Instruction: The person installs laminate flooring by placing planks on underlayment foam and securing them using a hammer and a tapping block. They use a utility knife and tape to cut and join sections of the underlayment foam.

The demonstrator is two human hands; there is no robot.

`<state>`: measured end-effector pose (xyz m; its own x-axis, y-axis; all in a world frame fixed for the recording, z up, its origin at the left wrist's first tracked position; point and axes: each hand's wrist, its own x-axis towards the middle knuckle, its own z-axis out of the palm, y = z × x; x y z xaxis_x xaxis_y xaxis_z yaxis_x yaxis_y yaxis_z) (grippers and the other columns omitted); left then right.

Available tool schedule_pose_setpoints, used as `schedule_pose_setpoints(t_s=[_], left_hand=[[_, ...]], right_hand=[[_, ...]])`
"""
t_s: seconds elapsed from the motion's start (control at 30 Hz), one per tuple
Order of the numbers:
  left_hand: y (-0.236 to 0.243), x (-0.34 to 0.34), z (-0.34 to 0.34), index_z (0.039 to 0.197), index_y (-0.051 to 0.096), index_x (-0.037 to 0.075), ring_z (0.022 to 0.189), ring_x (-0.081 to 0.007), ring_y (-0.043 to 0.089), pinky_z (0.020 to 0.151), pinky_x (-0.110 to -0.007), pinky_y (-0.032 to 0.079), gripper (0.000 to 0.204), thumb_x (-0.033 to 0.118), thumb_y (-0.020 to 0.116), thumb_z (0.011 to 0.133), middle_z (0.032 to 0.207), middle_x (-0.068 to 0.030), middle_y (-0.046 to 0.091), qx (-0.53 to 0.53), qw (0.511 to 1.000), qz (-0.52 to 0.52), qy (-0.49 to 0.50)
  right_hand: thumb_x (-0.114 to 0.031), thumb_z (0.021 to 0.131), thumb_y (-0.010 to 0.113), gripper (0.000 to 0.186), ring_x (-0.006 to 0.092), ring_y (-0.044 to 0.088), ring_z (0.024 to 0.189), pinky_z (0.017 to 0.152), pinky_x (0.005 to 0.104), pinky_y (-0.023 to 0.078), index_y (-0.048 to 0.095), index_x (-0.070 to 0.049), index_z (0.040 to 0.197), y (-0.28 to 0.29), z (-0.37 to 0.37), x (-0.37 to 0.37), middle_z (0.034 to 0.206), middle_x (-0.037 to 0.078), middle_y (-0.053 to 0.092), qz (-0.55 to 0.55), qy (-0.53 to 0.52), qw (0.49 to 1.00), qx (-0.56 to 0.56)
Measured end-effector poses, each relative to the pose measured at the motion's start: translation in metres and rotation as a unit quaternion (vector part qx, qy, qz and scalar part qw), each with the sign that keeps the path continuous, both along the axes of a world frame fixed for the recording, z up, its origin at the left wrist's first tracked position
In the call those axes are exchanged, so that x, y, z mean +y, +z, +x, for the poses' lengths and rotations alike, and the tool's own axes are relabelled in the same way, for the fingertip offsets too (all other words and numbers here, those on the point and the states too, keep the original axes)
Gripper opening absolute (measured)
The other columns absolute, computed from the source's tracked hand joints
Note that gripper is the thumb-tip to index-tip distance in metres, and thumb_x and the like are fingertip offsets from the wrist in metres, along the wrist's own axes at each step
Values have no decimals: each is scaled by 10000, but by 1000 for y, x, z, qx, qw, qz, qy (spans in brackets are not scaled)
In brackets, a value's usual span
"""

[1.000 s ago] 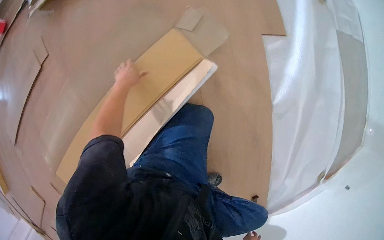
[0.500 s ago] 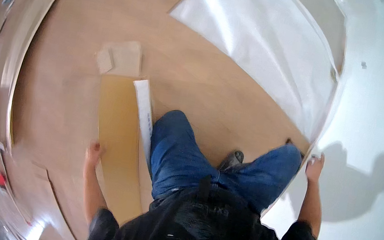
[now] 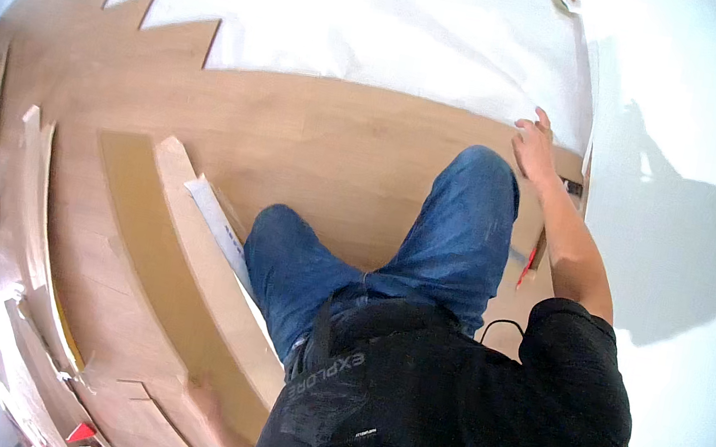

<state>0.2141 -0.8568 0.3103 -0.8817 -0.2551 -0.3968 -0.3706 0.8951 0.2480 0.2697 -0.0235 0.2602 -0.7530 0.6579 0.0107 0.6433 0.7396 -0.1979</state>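
My right hand reaches out past my right knee with its fingers apart and nothing in them. Beneath it runs the edge where the wood-look floor planks meet the white underlay sheet. My left hand, smeared by motion, is low at the left beside a long yellow-brown board; its fingers cannot be made out. A paler plank lies alongside that board, and a white strip rests between the plank and my left knee.
Along the right stands a white wall. A small black object and a thin red tool lie near its foot. Loose planks and offcuts are strewn at the left, with a small red piece among them.
The view has turned, showing more underlay ahead. My right hand has left the wall's foot and moved forward to the planks' edge. My left hand has moved back along the yellow-brown board.
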Motion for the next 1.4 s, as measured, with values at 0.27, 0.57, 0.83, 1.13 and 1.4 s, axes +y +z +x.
schedule_pose_setpoints(t_s=[0.27,0.57,0.83,1.13,1.4], left_hand=[[217,155,-106,1291,580,-82,1070,-370,636,927,-466,512,537,321,650,943,1217,-254,662,341,926,143,-75],[339,274,-218,1389,505,-19,1164,-380,588,987,-495,480,715,512,593,918,1325,-243,599,507,820,218,-149],[422,342,-310,1477,438,37,1248,-389,545,1041,-521,452,874,682,543,896,1421,-234,543,599,671,410,-151],[386,545,-392,1575,362,101,1342,-399,496,1101,-550,421,1053,873,486,871,1529,-223,479,479,407,759,-173],[183,684,-495,1331,595,44,1119,-292,649,957,-362,522,581,531,467,1043,1232,-223,665,40,97,915,-389]], right_hand=[[-113,933,683,256,414,503,1342,1119,481,453,696,-85,1186,2,-48,13,1588,239,358,-129,25,966,222],[-125,949,676,278,384,470,1384,1103,451,453,681,-108,1226,14,-20,58,1571,210,376,-244,12,922,299],[-184,1019,644,288,299,489,1419,1209,434,373,675,-93,1291,210,-101,129,1522,147,511,-104,191,897,385],[-380,1095,463,500,231,533,1360,1147,407,433,579,-14,1415,402,-290,51,1417,143,615,-506,389,740,212],[-661,1055,393,820,212,605,1059,967,337,456,670,97,1200,266,-420,-12,1147,169,696,-432,276,852,110]])
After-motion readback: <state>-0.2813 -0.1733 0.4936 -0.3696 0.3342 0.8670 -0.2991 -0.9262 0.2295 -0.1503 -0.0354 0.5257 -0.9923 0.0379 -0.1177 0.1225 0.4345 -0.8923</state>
